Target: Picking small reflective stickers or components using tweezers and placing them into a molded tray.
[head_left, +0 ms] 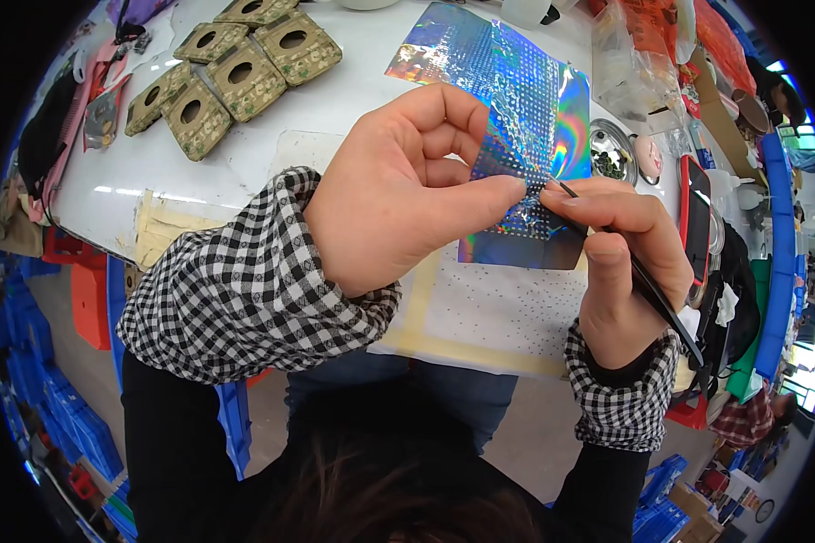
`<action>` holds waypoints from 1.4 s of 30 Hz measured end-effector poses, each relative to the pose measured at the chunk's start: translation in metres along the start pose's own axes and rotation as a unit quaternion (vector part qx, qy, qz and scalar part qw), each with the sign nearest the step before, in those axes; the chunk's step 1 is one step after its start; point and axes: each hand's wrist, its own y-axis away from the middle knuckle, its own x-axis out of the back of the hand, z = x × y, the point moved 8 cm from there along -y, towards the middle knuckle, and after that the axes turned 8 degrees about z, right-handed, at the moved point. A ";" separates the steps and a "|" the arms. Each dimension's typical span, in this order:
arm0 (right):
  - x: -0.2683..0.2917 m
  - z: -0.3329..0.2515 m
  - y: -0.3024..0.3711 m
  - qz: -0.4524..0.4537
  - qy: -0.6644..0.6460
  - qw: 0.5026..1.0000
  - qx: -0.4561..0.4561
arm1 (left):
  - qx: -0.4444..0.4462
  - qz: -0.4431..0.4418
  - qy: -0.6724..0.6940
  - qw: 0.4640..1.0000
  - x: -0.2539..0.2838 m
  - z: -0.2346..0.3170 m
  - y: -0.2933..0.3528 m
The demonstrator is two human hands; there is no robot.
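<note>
My left hand [380,199] pinches a shiny holographic sheet [572,109], its thumb lying over the lower part. Rows of tiny shiny dots cover much of the sheet, which is raised and slightly bent. Slim black tweezers [654,291] are gripped in my right hand [643,240], and their tips meet the sheet close to my left thumb. Whether anything sits between the tips is too small to tell. Beneath both hands lies a white work surface edged with yellowish tape [414,312], strewn with many tiny dark specks [503,303].
Several camouflage pieces with round holes [199,136] lie at the far left of the white table [109,208]. A round metal dish [631,172] holding small dark bits, a pale pink oval object [648,156] and a red-and-black case [695,213] sit at the right. Clear plastic bags [629,77] lie behind.
</note>
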 end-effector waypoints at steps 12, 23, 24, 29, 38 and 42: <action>-0.003 -0.004 0.000 -0.012 0.052 0.998 0.018 | 0.003 -0.002 0.008 1.000 -0.001 0.001 0.000; -0.003 -0.001 0.000 -0.012 0.046 0.999 0.006 | 0.000 0.002 0.004 1.000 0.000 -0.001 -0.001; -0.003 -0.001 0.000 -0.013 0.046 0.999 0.007 | -0.003 0.003 0.001 1.000 0.000 0.000 0.000; -0.003 -0.002 0.000 -0.009 0.035 0.999 0.001 | -0.012 0.001 -0.001 1.000 -0.002 0.002 0.001; -0.003 -0.002 0.000 -0.008 0.039 0.999 0.007 | -0.007 0.000 0.009 1.000 -0.002 0.001 0.000; -0.001 -0.003 0.001 0.006 0.028 0.999 0.015 | 0.003 -0.007 0.041 0.999 -0.003 -0.001 0.000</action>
